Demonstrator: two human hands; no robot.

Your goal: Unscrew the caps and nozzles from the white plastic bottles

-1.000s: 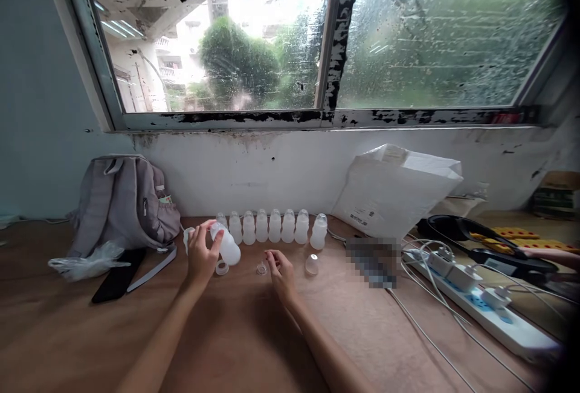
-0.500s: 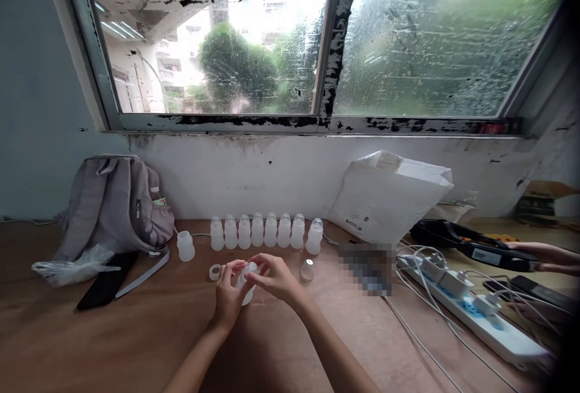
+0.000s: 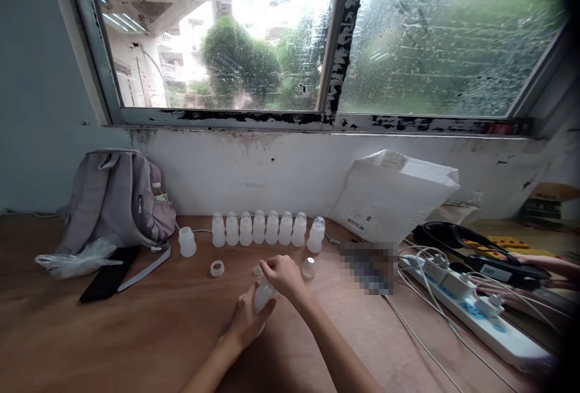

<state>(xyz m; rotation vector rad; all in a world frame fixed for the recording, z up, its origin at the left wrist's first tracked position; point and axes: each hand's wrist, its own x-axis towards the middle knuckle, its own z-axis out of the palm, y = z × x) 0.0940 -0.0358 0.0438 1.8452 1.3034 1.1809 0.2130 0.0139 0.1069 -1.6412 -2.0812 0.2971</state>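
My left hand (image 3: 248,314) is wrapped round the body of a frosted baby bottle (image 3: 263,297), which leans slightly above the table. Over the bottle's upper end, my right hand (image 3: 281,275) has its fingers pinched together and hides the neck. A small clear round piece (image 3: 257,271) shows beside the right fingertips; whether it is held or lies behind them I cannot tell. Left of my hands a white collar ring (image 3: 217,268) lies on the table. A clear dome cap (image 3: 308,268) stands just right of my right hand.
Several capped baby bottles (image 3: 258,228) stand in a row along the wall, with an uncapped bottle (image 3: 186,243) to their left. A backpack (image 3: 118,199) and plastic bag (image 3: 79,260) are at left. At right are a white package (image 3: 394,193), power strip (image 3: 480,314) and another person's hand (image 3: 544,263).
My left hand has slid down round the bottle's body, and the bottle now leans. My right hand has shifted right and curled its fingers. The other person's hand and the black headset have moved.
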